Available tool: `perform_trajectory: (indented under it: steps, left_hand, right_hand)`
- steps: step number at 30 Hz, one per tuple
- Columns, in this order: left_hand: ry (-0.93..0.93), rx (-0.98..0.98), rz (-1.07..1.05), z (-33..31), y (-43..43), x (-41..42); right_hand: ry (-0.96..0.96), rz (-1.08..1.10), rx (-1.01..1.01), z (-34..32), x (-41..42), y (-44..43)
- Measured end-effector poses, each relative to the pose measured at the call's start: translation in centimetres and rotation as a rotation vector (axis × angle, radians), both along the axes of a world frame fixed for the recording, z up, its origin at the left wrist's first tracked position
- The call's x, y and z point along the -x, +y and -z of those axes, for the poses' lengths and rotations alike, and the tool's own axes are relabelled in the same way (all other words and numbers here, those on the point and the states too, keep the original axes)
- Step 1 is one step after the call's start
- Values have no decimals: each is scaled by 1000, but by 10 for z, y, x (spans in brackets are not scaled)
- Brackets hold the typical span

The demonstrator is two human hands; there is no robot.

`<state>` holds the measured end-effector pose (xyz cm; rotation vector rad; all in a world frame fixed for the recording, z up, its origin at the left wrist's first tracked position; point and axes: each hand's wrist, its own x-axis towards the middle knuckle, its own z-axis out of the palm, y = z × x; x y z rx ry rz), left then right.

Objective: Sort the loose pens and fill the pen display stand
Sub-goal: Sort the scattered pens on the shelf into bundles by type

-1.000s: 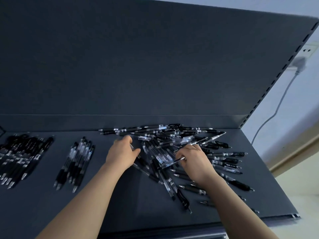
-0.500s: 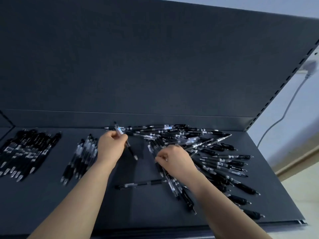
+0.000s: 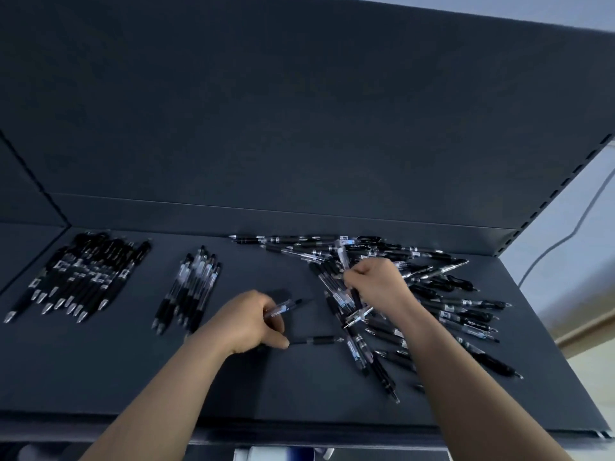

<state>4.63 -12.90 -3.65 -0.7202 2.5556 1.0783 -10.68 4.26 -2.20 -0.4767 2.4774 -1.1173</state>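
Both bare forearms reach forward over a dark shelf [image 3: 133, 377], the left hand [image 3: 248, 322] low near the middle and the right hand [image 3: 376, 284] over the loose pen pile [image 3: 459, 314] at the right. White labels on the pens are too blurred to read. Left fingers curl round a clear pen [image 3: 283, 307], thumb just beside a black pen [image 3: 319, 341] lying flat; the right fist grips an upright clear pen [image 3: 342, 257], with two sorted rows [image 3: 83, 277] at the left.

Left hand [image 3: 248, 322] drawing back, carrying clear pen [image 3: 283, 307], thumb reaching lone black pen [image 3: 316, 340]; right hand [image 3: 376, 284] lifting second clear pen [image 3: 342, 257] from pile [image 3: 459, 314].
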Motion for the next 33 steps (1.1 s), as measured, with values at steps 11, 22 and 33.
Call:
perform_trajectory:
  steps: [11,22,33]
  left_hand:
    - [118,9,19,-18,1,3]
    - [559,-299,-385,-33,14,7]
    - [381,-169,-44,-13,54,29]
  right_hand:
    - [15,-90,-35,19,-2,61]
    - [241,-145,-236,24,0,51]
    - [119,-116,-119,3,-12,89]
